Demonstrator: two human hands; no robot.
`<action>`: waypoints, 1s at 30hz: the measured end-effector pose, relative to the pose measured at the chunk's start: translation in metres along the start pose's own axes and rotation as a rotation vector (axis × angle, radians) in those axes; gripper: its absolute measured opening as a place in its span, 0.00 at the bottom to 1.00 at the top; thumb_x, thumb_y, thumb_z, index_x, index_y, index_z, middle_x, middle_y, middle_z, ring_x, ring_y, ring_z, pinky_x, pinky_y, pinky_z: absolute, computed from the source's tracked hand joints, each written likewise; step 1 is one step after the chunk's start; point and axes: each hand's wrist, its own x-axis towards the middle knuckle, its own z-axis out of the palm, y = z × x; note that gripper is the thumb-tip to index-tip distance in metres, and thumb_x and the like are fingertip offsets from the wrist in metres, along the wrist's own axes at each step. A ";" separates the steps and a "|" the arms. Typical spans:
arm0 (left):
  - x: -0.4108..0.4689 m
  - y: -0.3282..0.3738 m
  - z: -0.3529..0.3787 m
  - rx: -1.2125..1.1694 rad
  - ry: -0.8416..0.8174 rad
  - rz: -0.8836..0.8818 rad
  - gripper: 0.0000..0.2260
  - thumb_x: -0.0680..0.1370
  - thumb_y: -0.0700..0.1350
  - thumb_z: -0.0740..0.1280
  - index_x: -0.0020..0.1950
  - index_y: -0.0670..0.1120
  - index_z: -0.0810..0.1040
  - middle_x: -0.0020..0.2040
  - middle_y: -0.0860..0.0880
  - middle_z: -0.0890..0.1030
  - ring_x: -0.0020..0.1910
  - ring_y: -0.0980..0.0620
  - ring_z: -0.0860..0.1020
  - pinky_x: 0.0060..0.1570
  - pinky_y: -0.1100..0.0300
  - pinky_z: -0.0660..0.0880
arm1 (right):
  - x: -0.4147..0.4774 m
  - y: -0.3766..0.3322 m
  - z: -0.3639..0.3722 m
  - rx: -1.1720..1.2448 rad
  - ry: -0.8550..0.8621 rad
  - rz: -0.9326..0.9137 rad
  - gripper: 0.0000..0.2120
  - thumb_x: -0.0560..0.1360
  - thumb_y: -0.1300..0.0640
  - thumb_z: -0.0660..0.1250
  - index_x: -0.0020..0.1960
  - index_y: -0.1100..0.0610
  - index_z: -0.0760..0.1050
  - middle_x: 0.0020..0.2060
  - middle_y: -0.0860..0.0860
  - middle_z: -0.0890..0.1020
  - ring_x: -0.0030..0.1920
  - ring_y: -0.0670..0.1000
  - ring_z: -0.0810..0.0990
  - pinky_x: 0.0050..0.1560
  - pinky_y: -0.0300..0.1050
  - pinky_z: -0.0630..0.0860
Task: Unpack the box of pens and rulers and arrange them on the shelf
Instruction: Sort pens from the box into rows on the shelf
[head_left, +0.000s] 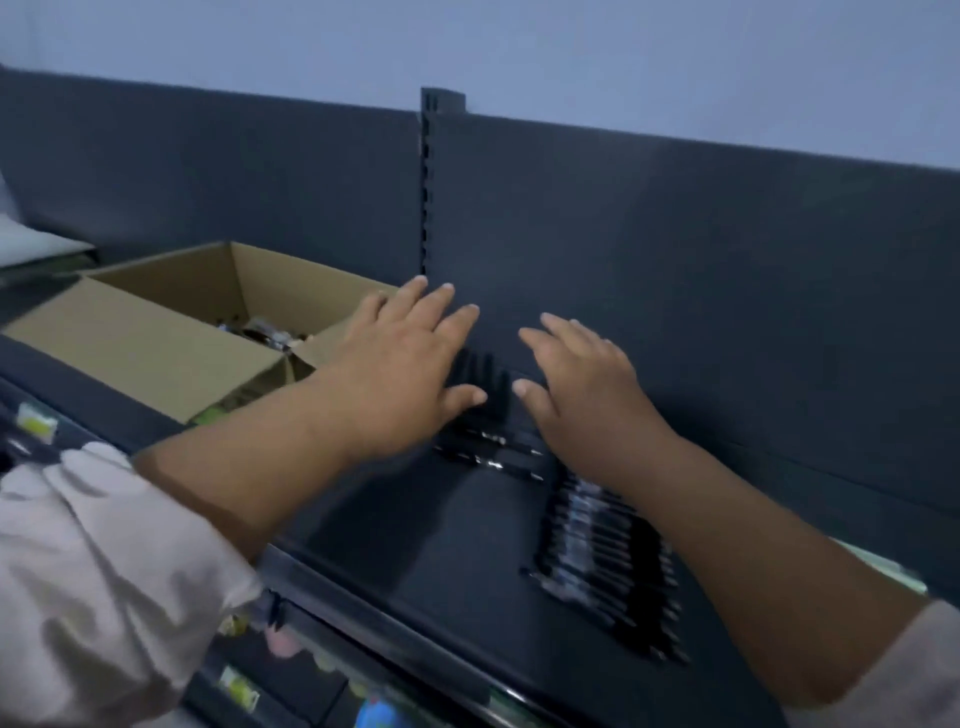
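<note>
Spreading flat over a cluster of slim black plastic pens (491, 387) on the dark metal shelf (405, 551), the left hand (400, 369) and right hand (582, 384) have straight fingers (460, 325) and grip nothing. These pens look light, stiff and apt to roll, best pinched mid-barrel in bunches. Both hands hide most of them; contents of the brown cardboard box (156, 338) are blurred.

A pale blue-grey wall (675, 62) fills the top of the frame. Below it runs a dark back panel (727, 260), split by a slotted upright (427, 182) just left of centre. A blurred white object (31, 241) sits at the left edge. A yellow-green label (36, 422) shows at lower left, and blurred pink goods (283, 644) lie near the bottom edge.
</note>
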 end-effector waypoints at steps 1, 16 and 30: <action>0.002 -0.020 -0.007 0.010 0.005 -0.006 0.37 0.75 0.67 0.52 0.78 0.50 0.49 0.79 0.46 0.52 0.77 0.45 0.48 0.73 0.47 0.49 | 0.011 -0.014 -0.002 0.010 0.006 -0.018 0.27 0.81 0.46 0.55 0.77 0.51 0.55 0.77 0.51 0.53 0.77 0.53 0.49 0.75 0.54 0.48; 0.018 -0.351 0.046 0.032 -0.160 -0.027 0.35 0.76 0.67 0.51 0.78 0.52 0.51 0.78 0.47 0.55 0.77 0.46 0.52 0.72 0.48 0.52 | 0.208 -0.227 0.065 0.052 -0.095 -0.015 0.26 0.80 0.45 0.58 0.75 0.53 0.59 0.73 0.52 0.64 0.71 0.54 0.63 0.68 0.50 0.61; 0.083 -0.381 0.117 -0.178 -0.201 0.241 0.32 0.77 0.67 0.52 0.76 0.50 0.57 0.76 0.47 0.59 0.75 0.45 0.55 0.72 0.48 0.53 | 0.303 -0.213 0.136 0.053 -0.607 0.393 0.26 0.71 0.44 0.71 0.65 0.53 0.70 0.60 0.53 0.78 0.57 0.53 0.77 0.59 0.48 0.74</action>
